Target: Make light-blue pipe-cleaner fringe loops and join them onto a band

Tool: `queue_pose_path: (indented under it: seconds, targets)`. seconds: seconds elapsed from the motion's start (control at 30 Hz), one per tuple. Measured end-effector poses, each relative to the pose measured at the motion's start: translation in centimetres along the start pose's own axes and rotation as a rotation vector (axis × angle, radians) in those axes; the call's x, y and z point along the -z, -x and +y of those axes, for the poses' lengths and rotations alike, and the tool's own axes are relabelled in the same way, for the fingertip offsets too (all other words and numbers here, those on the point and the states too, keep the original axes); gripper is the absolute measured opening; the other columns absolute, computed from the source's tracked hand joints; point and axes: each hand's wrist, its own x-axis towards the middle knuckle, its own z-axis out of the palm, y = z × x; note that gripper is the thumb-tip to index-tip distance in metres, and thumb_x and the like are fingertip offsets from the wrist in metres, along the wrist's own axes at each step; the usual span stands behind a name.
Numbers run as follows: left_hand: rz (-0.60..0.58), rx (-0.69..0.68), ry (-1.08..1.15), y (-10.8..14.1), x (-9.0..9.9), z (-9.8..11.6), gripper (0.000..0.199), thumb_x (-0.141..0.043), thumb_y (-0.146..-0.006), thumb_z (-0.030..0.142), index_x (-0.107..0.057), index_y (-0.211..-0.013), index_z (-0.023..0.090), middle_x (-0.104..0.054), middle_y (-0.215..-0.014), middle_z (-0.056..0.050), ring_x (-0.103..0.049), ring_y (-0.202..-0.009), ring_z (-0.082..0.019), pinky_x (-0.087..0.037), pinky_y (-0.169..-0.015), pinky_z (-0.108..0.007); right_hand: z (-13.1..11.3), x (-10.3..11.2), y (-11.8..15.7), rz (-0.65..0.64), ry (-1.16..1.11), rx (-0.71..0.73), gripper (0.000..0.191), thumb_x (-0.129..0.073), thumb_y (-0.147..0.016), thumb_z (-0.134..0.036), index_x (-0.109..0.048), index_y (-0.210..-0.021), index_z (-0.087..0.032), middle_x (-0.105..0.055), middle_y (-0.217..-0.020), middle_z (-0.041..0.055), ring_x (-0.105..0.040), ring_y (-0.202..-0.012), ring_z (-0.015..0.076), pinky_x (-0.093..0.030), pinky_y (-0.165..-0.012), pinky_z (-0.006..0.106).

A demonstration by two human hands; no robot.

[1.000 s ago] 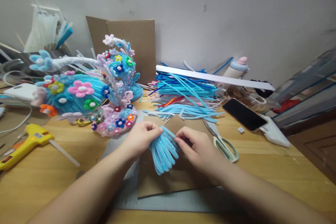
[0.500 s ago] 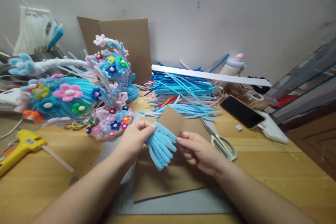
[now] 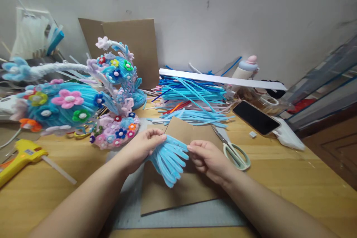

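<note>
A fan of light-blue pipe cleaner loops (image 3: pixel 170 160) is held up over a brown cardboard sheet (image 3: pixel 161 197). My left hand (image 3: pixel 147 145) is closed on its gathered upper-left end, thumb on top. The loops spread down and to the right. My right hand (image 3: pixel 209 158) pinches the tip of the topmost loop between thumb and fingertips, the other fingers curled beneath. Just right of that hand lie scissors with pale green handles (image 3: pixel 237 155), their blades pointing toward the back.
Left stand flower-covered blue pipe cleaner ornaments (image 3: pixel 69 100) and a yellow glue gun (image 3: pixel 26 158). Behind are piled pipe cleaners (image 3: pixel 192 93) under a white strip (image 3: pixel 220 79). A phone (image 3: pixel 256 118) lies right. A grey cutting mat (image 3: pixel 195 215) is under the cardboard.
The loops look more spread out and sit slightly lower. Both hands keep their hold. The whole view has shifted a little.
</note>
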Motion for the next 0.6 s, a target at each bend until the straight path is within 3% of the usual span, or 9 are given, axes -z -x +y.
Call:
queue_pose_path:
  seconds: [0.23,0.5,0.6]
  targets:
    - [-0.211,0.193,-0.180,0.5,-0.1,0.2,0.041,-0.060,-0.072,0.048,-0.067,-0.076,0.009,-0.068,-0.067,-0.006,-0.057,-0.053,-0.012,-0.042,-0.053,-0.021,0.4,-0.4,0.1,-0.010,0.147,0.057,0.024,-0.060,-0.076,-0.029,-0.045,-0.060,-0.017,-0.032,-0.039,-0.0100,-0.021,-0.034,0.0034,-0.011,-0.033,0.018]
    - [-0.168,0.198,-0.130,0.3,-0.8,-0.4,0.042,-0.058,-0.072,0.051,-0.068,-0.077,0.011,-0.070,-0.068,-0.006,-0.060,-0.056,-0.014,-0.044,-0.057,-0.023,0.1,-0.1,0.2,0.015,0.156,0.050,0.022,-0.061,-0.074,-0.028,-0.047,-0.062,-0.017,-0.032,-0.038,-0.0106,-0.020,-0.033,0.0033,-0.011,-0.033,0.017]
    - [-0.048,0.102,-0.220,0.4,-1.0,-0.1,0.049,-0.047,-0.077,0.056,-0.064,-0.065,0.012,-0.066,-0.062,-0.004,-0.057,-0.056,-0.015,-0.043,-0.056,-0.024,-0.2,0.1,0.2,0.017,0.137,0.051,0.023,-0.061,-0.074,-0.028,-0.046,-0.061,-0.017,-0.031,-0.039,-0.0107,-0.021,-0.033,0.0031,-0.011,-0.033,0.017]
